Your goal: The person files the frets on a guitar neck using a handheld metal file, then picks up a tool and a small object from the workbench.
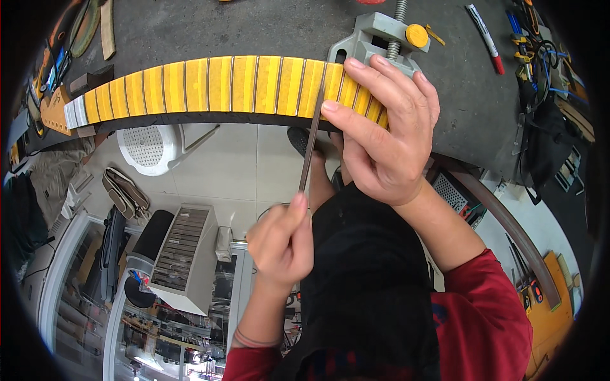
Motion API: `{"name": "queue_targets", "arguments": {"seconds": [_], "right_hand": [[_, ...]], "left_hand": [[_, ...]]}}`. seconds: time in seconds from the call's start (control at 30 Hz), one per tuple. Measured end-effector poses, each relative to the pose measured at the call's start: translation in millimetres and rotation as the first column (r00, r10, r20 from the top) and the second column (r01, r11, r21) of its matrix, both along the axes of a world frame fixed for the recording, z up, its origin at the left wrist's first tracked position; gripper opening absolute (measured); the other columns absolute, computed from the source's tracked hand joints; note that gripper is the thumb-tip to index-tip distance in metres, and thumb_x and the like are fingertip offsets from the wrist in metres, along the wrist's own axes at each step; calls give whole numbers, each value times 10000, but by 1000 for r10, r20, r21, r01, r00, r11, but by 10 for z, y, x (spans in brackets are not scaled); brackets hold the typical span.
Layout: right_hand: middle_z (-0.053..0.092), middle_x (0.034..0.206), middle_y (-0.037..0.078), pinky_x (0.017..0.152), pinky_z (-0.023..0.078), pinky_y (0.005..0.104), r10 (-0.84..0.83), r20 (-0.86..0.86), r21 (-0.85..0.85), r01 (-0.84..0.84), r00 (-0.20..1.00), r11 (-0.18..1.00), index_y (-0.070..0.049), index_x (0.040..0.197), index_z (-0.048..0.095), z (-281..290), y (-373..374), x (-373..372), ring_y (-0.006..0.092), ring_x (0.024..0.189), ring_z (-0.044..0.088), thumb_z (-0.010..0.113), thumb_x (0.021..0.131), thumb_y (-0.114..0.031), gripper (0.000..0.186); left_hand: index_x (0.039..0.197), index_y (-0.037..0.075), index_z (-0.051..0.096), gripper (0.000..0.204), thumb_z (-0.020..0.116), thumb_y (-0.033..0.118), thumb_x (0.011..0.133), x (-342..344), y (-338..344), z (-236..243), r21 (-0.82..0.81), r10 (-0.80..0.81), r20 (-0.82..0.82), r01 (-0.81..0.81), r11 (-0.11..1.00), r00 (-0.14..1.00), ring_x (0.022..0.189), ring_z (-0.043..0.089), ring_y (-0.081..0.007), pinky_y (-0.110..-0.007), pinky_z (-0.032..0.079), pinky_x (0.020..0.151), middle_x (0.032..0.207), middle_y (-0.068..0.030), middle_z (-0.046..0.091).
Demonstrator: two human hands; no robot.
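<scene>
A guitar neck [219, 84] lies across the bench's near edge, its fingerboard covered with yellow tape between the metal frets. White tape wraps the end beside the wooden headstock [56, 113] at the left. My left hand [283, 244] is closed round the lower end of a slim metal file [309, 152]. The file's upper part lies along a fret towards the right end. My right hand [394, 127] rests on that end with fingers stretched out and apart, its thumb tip against or right beside the file.
A grey vise [375, 38] with a yellow knob sits on the dark workbench [254, 28] beyond the neck. A marker [484, 38] with a red cap lies right of it. Below stand a white stool [149, 149] and a box with slotted compartments [181, 254].
</scene>
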State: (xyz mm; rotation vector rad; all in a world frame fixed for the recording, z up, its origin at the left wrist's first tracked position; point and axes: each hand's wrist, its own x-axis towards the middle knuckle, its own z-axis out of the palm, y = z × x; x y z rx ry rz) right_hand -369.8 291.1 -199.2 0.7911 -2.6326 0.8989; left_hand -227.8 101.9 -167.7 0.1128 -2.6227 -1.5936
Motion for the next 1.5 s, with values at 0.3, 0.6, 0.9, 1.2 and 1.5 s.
{"name": "queue_targets", "arguments": {"seconds": [0.3,0.6,0.9,1.2,1.5], "right_hand": [[718,1461,71,1241,257,500,-1,24,-15,1,1000,1000,-300,1229,824,30,-49,6,312,1376,640,758,678,-80,598],[721,1457,75,1235,265,498,4,-10,-4,-4,1000,1000,-293,1225,827,10,-46,2,311,1367,645,748,689,-86,580],[721,1446,141,1250,288,508,8,43,38,-10,999,999,-244,1240,820,144,-57,11,346,1382,648,715,774,-3,535],[679,1511,114,1288,195,554,10,10,102,-11,1000,995,-290,1250,825,134,18,83,379,1484,542,752,803,-28,523],[621,1569,108,1304,144,592,-23,3,95,23,1000,995,-308,1296,805,-1,-82,243,405,1526,476,738,834,-19,550]], "left_hand": [[1303,-86,728,345,659,-146,971,-658,115,4,105,73,24,-75,992,997,659,611,-117,-253,490,616,824,-110,712],[1301,-42,753,424,712,-172,899,-448,102,-81,56,73,-81,-68,996,994,535,510,-177,-309,397,495,697,-83,597],[1298,-66,742,350,672,-151,966,171,-5,-11,3,47,-7,-47,999,999,657,596,-103,-250,472,603,814,-102,699],[1315,17,773,469,763,-116,865,-150,59,-134,-217,29,-134,-58,974,991,549,552,-236,-346,445,511,710,-78,583],[1312,1,764,461,751,-143,874,-620,165,-122,-97,92,-152,-108,989,984,544,545,-216,-329,438,508,702,-80,577]]}}
